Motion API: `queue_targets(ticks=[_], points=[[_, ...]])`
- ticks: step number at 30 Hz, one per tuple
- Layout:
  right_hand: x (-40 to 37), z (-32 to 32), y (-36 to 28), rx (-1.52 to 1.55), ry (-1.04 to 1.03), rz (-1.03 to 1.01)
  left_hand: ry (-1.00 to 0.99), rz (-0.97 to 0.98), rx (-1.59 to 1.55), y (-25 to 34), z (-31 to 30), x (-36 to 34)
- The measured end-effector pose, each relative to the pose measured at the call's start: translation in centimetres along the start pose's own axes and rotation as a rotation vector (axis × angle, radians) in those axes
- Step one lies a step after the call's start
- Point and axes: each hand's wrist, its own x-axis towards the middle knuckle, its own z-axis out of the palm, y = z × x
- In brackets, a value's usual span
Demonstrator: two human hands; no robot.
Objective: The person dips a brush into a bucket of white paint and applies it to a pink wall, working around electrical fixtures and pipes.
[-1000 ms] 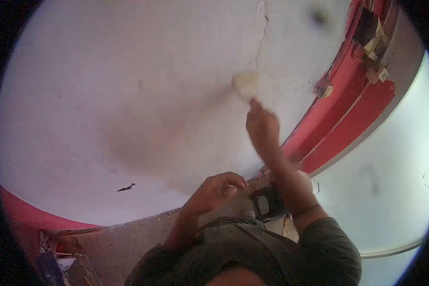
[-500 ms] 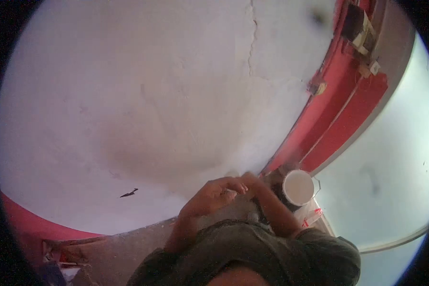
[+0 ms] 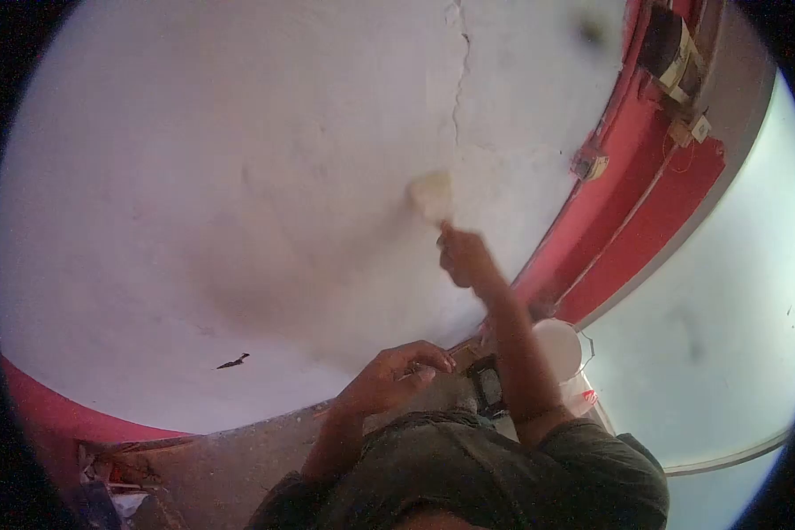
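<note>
Up against the white wall (image 3: 327,106), my right hand (image 3: 466,256) is closed round the handle of a putty knife (image 3: 432,196). Its pale, wide blade is blurred and lies over the wall, a little below a long vertical crack (image 3: 461,79). My left hand (image 3: 397,375) hangs low in front of my body, fingers loosely curled and thumb apart. I see nothing held in it, though its palm is partly hidden.
A white bucket (image 3: 556,346) with a wire handle stands at right behind my right forearm. Red trim (image 3: 623,212) with electrical fittings (image 3: 671,57) runs along the wall's right side. A dark hole or patch (image 3: 233,361) marks the lower wall. Clutter (image 3: 128,495) lies at lower left.
My right hand has moved up and away from beside my left hand, bringing the putty knife to the wall. The left hand has stayed nearly in place.
</note>
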Motion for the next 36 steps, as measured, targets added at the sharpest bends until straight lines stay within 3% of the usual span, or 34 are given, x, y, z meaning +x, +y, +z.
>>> queue_targets(ticks=[1,3,5,7,8,11,17,19,21,25,27,29,32,35,36], points=[[-2.0,6.2,2.0,0.095,0.226,-0.049,-0.004,-0.014,-0.006,0.0,0.0,0.3],[-6.3,9.6,1.1,0.112,-0.015,0.118,0.04,-0.014,0.098,-1.1,-0.3,1.2],[-10.6,12.5,0.3,0.307,-0.089,0.32,0.069,-0.021,0.162,-2.0,-0.2,2.2],[-14.1,13.6,0.1,0.71,-0.176,0.703,0.072,-0.03,0.191,-2.4,-0.1,3.2],[-14.4,9.9,-1.4,1.141,-0.382,1.209,0.062,-0.027,0.184,-2.6,0.1,3.7],[-16.6,12.5,2.6,1.013,-0.413,1.208,0.03,-0.04,0.157,-2.9,0.7,6.0],[-17.4,3.8,6.0,1.123,-0.376,1.159,-0.026,-0.167,0.202,-6.0,2.7,13.2],[-21.2,7.0,9.8,0.563,-0.307,0.521,-0.059,-0.19,0.248,-10.0,2.9,16.3],[-23.6,7.2,11.7,0.368,-0.36,0.306,-0.068,-0.225,0.155,-12.4,4.2,18.6],[-29.4,7.7,14.8,0.626,-0.64,0.725,-0.14,-0.409,0.094,-15.7,5.8,22.4],[-32.5,8.6,16.5,0.761,-0.659,1.025,-0.117,-0.472,0.068,-16.1,6.9,24.0],[-33.5,5.0,16.5,0.944,-0.596,1.405,-0.113,-0.535,0.07,-16.8,8.0,25.5],[-43.6,14.0,22.0,0.131,-0.644,0.448,-0.136,-0.581,0.113,-18.2,8.8,28.3],[-47.4,16.3,24.4,0.991,-0.422,1.561,-0.137,-0.595,0.126,-19.7,9.8,30.4],[-48.9,17.1,25.4,0.789,-0.469,1.306,-0.131,-0.601,0.123,-19.7,10.5,31.2]])
